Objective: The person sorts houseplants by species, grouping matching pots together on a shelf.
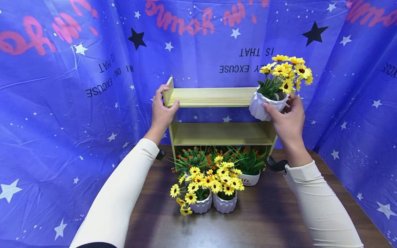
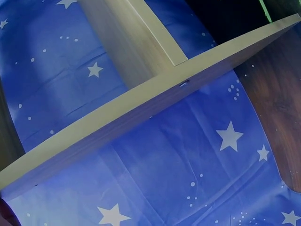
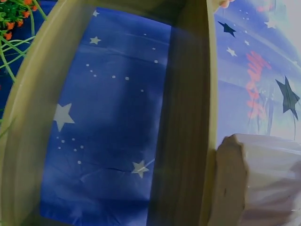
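A light wooden shelf rack (image 1: pixel 221 133) stands on the table, with an upper board and a middle board. My left hand (image 1: pixel 162 112) grips the top left corner of the rack, thumb at the upper board's front edge. In my right hand (image 1: pixel 289 119) I hold a white ribbed pot of yellow artificial daisies (image 1: pixel 270 105), pinched at its side with the thumb in front. The pot is at the right end of the upper board and overlaps it in the head view. In the right wrist view the white pot (image 3: pixel 268 181) is right beside the board's edge.
Two more white pots of yellow daisies (image 1: pixel 201 206) (image 1: pixel 225 205) stand on the brown table (image 1: pixel 263 217) before the rack. Behind them, under the middle board, are plants with small red flowers (image 1: pixel 192 158) and a white lettered planter (image 1: pixel 251 179). Blue star-printed cloth (image 1: pixel 198 44) hangs around.
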A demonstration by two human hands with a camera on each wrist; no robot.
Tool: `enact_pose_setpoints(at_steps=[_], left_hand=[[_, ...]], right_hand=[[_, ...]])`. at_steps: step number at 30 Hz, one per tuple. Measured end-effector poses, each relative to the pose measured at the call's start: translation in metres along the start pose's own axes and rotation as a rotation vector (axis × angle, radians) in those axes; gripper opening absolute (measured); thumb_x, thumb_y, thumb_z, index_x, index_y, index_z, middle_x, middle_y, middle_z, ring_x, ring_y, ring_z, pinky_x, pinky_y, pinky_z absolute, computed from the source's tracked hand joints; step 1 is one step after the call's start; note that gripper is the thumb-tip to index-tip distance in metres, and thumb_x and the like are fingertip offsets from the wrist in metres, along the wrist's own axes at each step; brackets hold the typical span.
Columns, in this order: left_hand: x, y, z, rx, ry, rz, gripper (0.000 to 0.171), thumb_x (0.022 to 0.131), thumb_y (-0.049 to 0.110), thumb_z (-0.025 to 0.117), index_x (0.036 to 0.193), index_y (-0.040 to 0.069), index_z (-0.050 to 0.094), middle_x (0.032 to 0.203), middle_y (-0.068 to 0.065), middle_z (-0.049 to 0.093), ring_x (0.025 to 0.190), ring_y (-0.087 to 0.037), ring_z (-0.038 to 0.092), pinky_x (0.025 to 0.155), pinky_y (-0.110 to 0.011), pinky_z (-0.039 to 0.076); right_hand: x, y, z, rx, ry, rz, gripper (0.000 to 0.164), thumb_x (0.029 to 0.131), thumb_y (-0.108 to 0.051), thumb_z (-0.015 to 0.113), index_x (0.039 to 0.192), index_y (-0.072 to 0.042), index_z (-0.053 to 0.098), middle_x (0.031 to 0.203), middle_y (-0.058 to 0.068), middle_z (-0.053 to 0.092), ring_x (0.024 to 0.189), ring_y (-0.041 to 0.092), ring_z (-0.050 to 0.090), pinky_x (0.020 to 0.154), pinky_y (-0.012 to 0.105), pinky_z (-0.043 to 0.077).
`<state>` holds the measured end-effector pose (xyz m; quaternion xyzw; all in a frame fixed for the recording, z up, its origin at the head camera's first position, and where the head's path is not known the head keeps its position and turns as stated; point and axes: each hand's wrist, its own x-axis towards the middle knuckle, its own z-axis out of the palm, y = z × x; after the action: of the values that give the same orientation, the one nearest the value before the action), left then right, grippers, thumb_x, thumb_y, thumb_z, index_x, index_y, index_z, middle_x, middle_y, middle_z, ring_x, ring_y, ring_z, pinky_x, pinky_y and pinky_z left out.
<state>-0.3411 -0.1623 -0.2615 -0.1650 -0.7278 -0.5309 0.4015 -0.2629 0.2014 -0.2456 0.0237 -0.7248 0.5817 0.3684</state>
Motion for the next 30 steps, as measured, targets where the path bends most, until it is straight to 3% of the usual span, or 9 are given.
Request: enact_pose_setpoints(at_steps=[7, 14, 22, 30], left_hand=[[0.0, 0.0, -0.001, 0.017, 0.01, 0.009, 0.05, 0.081, 0.006, 0.073, 0.126, 0.004, 0.051, 0.14, 0.002, 0.052, 0.12, -0.02, 0.048, 0.095, -0.032, 0.04], [0.001, -0.002, -0.003, 0.036, 0.018, 0.014, 0.051, 0.081, 0.007, 0.074, 0.126, 0.004, 0.051, 0.14, 0.002, 0.052, 0.118, -0.022, 0.049, 0.096, -0.033, 0.038], [0.0, -0.002, -0.002, 0.031, 0.006, -0.005, 0.052, 0.081, 0.008, 0.074, 0.128, 0.004, 0.051, 0.141, 0.001, 0.052, 0.117, -0.024, 0.048, 0.088, -0.034, 0.043], [-0.001, -0.001, 0.0, 0.029, -0.007, -0.018, 0.051, 0.082, 0.01, 0.073, 0.129, 0.006, 0.051, 0.141, 0.004, 0.051, 0.117, -0.022, 0.048, 0.085, -0.034, 0.044]], right_hand=[[0.011, -0.016, 0.003, -0.108, -0.027, 0.025, 0.069, 0.08, -0.032, 0.081, 0.136, -0.007, 0.051, 0.125, 0.01, 0.061, 0.102, 0.017, 0.061, 0.08, 0.024, 0.05], [0.024, -0.025, 0.005, -0.206, -0.093, 0.061, 0.075, 0.081, -0.04, 0.079, 0.14, -0.004, 0.048, 0.131, 0.016, 0.06, 0.112, 0.021, 0.057, 0.088, 0.029, 0.048], [0.039, -0.022, 0.009, -0.256, -0.139, 0.106, 0.08, 0.083, -0.046, 0.075, 0.145, -0.004, 0.044, 0.136, 0.019, 0.057, 0.117, 0.026, 0.055, 0.093, 0.035, 0.048], [0.051, -0.024, 0.011, -0.29, -0.185, 0.131, 0.08, 0.085, -0.048, 0.072, 0.143, 0.0, 0.044, 0.132, 0.02, 0.057, 0.11, 0.025, 0.055, 0.089, 0.034, 0.049]])
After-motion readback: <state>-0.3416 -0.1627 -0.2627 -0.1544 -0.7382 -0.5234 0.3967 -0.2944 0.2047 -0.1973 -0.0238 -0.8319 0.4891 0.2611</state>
